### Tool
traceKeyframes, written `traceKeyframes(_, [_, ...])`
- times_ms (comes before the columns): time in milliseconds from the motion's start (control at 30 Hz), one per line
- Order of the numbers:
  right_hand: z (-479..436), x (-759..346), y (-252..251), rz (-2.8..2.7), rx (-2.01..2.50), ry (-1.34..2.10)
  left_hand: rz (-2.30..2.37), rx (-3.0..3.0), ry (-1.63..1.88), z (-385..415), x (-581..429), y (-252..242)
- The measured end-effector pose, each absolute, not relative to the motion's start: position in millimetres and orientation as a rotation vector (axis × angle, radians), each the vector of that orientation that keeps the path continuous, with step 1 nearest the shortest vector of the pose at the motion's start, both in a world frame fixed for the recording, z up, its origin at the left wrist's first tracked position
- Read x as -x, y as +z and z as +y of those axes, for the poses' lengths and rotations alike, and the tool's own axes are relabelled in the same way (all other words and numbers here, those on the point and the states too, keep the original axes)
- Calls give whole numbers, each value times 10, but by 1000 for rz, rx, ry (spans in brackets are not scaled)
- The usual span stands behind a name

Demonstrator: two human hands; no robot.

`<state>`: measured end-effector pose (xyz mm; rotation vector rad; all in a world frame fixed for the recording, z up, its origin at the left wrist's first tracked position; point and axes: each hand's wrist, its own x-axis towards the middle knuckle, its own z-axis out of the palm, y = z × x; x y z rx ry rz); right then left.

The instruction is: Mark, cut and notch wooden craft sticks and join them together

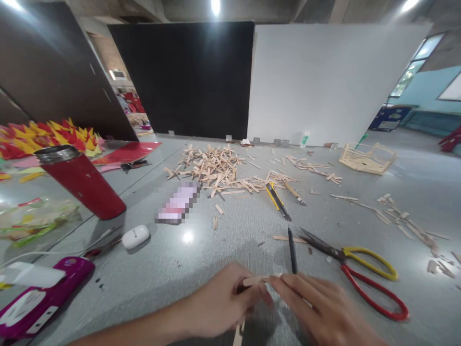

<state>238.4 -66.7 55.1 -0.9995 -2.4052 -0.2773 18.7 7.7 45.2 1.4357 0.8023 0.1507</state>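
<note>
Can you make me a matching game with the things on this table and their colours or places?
1 wooden stick
2 scissors
3 tumbler
4 pen

A red, silver lid
B pinched between left hand and right hand
C yellow and red handles
D black all over

Pairs: 1-B, 2-C, 3-A, 4-D

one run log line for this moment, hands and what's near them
left hand: pinching wooden stick | right hand: pinching same stick | nearby: black pen, scissors | surface: grey table

Red tumbler [84, 185], scissors [363, 276], utility knife [276, 199]
</note>
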Motion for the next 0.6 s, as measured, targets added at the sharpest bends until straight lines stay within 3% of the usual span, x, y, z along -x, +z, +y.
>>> traceKeyframes(133, [-663, -2357, 424, -2189, 1145, -102, 768, -1399, 184, 65, -179, 395])
traceKeyframes(467, [-613, -2236, 394, -1564, 1528, 902, 714, -1159, 435, 35, -263, 274])
traceKeyframes(533, [-626, -2206, 354, -1523, 1512, 962, 721, -1183, 473, 19, -281, 274])
traceKeyframes(600, [-653, -2210, 305, -1547, 1503, 766, 753, -1212, 531, 24, -297, 270])
